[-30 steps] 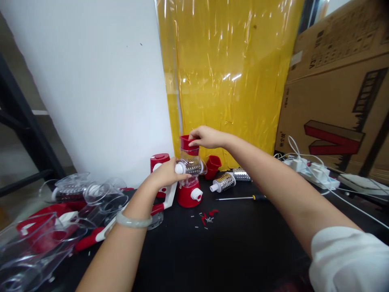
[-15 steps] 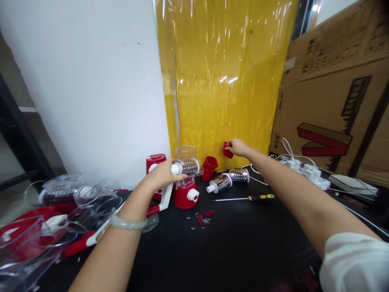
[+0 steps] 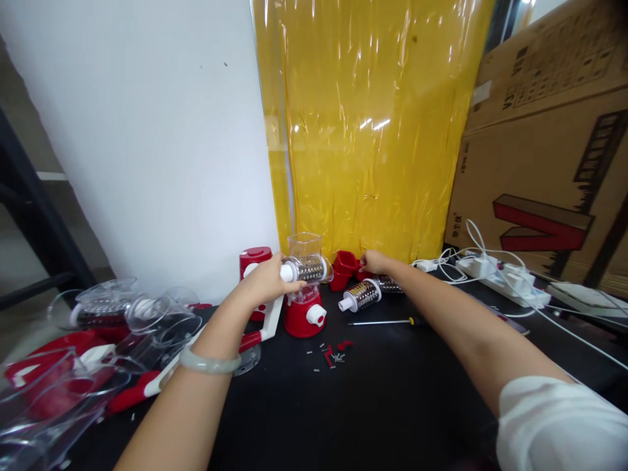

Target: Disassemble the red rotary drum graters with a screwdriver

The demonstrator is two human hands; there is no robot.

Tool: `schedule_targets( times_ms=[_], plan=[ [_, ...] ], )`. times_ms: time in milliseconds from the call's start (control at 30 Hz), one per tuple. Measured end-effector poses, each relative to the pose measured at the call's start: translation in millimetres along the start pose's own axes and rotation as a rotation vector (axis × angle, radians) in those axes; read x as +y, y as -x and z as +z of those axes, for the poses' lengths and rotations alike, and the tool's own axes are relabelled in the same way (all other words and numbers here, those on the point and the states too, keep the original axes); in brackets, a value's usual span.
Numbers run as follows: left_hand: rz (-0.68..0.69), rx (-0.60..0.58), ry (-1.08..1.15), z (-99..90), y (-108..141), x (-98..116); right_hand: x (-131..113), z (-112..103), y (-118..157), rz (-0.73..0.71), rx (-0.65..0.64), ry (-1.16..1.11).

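My left hand (image 3: pixel 269 281) is closed on the white end of a metal grater drum (image 3: pixel 309 268), which lies in the clear housing (image 3: pixel 304 246) on top of a red base (image 3: pixel 303 317). To the right, my right hand (image 3: pixel 375 261) pinches a small red part (image 3: pixel 363 275) low at the back of the table, beside a red cup (image 3: pixel 343 267). Two more grater drums are in front of it: one (image 3: pixel 362 296) shows whole, the other (image 3: pixel 390 284) is partly behind my right forearm.
A screwdriver (image 3: pixel 383 322), small red pieces (image 3: pixel 328 356) and several screws lie on the black table (image 3: pixel 373 405). Clear and red parts (image 3: pixel 161 327) crowd the left. A power strip (image 3: pixel 505 281) with white cables and a cardboard box (image 3: pixel 540 144) stand right.
My right hand has lowered the small red part from in front of the yellow curtain to beside the red cup. My left hand keeps its hold; the view has shifted slightly.
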State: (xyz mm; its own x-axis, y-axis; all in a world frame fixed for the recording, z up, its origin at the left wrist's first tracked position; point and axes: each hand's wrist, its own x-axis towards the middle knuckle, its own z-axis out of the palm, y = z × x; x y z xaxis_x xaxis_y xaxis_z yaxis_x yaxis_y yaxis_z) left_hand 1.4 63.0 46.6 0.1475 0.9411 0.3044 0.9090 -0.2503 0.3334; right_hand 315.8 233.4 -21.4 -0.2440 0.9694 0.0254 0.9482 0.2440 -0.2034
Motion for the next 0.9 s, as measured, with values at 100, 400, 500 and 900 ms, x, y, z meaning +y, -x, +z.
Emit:
schedule_targets(
  times_ms=[100,400,500,900],
  plan=[
    [0.003,0.000,-0.001,0.7,-1,0,-3,4,-1,-0.019,-0.023,-0.009],
    [0.001,0.002,-0.004,-0.9,0,1,-10,5,6,-0.055,-0.041,-0.139],
    [0.000,0.001,0.001,-1.5,1,2,-6,-4,14,-0.084,0.009,-0.246],
    [0.046,0.029,0.079,0.1,-1,-3,-78,10,48,-0.263,0.313,-1.023]
  ],
)
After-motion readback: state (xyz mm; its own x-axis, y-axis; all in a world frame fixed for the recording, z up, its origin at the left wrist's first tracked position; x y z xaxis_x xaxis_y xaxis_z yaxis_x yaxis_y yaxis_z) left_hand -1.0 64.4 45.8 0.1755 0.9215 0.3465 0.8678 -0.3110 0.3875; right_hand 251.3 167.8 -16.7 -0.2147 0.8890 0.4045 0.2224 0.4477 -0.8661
